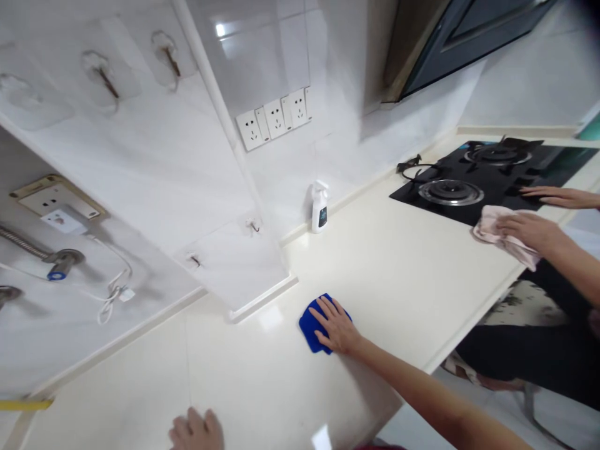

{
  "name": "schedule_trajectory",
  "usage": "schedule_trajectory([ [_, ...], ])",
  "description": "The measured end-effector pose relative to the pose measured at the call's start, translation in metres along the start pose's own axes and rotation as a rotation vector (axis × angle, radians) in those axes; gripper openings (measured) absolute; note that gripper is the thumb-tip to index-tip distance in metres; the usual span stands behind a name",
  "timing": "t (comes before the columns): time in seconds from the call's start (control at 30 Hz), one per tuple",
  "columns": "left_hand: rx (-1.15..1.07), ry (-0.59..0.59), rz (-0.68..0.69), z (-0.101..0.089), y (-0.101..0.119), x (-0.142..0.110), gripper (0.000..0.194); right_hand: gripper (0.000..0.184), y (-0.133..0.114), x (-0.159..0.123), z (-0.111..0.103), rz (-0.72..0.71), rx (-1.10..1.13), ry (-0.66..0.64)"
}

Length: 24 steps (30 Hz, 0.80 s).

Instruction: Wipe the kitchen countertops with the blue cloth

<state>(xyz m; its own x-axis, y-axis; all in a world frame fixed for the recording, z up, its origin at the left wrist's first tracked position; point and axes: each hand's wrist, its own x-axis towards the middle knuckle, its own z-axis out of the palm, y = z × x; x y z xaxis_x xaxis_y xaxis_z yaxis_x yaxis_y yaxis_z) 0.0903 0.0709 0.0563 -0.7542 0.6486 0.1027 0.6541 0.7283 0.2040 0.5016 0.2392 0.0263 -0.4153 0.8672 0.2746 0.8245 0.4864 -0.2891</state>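
Observation:
My right hand (334, 325) lies flat on a blue microfibre cloth (310, 325), pressing it onto the cream countertop (375, 275). At the bottom edge of the view, my left hand (195, 431) rests on the same countertop, partly out of frame, holding nothing. Further right, a co-worker's hand (529, 228) grips a crumpled pink cloth (509, 240) at the front edge of a black gas hob (450, 197). Another hand of that co-worker (557, 197) lies flat on the hob's glass.
A white spray bottle (319, 207) stands against the backsplash. Above it is a row of wall sockets (274, 119). Adhesive hooks (166, 59) dot the white tiled wall. A pipe fitting (63, 261) and a white cable (115, 294) sit at the left. A range hood (469, 44) hangs above the hob.

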Motion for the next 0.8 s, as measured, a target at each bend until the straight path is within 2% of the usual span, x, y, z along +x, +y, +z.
schedule_trajectory([
  [0.13, -0.046, -0.068, 0.103, 0.007, 0.06, -0.016, 0.075, 0.066, 0.03, 0.008, 0.0, 0.066, -0.083, 0.083],
  [0.27, -0.074, -0.121, 0.127, 0.023, 0.09, -0.026, 0.075, 0.065, 0.04, 0.031, 0.005, 0.201, -0.153, 0.136],
  [0.37, -0.063, -0.066, 0.134, 0.032, 0.094, -0.029, 0.079, 0.064, 0.044, 0.055, 0.008, 0.305, -0.195, 0.13],
  [0.53, -0.059, 0.008, 0.162, 0.048, 0.082, -0.028, 0.076, 0.064, 0.062, 0.106, 0.013, 0.389, -0.208, 0.074],
  [0.67, -0.045, 0.067, 0.184, 0.059, 0.073, -0.026, 0.069, 0.066, 0.078, 0.15, 0.019, 0.399, -0.202, 0.03],
  [0.8, -0.03, 0.096, 0.177, 0.061, 0.071, -0.028, 0.065, 0.068, 0.085, 0.192, 0.027, 0.393, -0.191, -0.013],
])
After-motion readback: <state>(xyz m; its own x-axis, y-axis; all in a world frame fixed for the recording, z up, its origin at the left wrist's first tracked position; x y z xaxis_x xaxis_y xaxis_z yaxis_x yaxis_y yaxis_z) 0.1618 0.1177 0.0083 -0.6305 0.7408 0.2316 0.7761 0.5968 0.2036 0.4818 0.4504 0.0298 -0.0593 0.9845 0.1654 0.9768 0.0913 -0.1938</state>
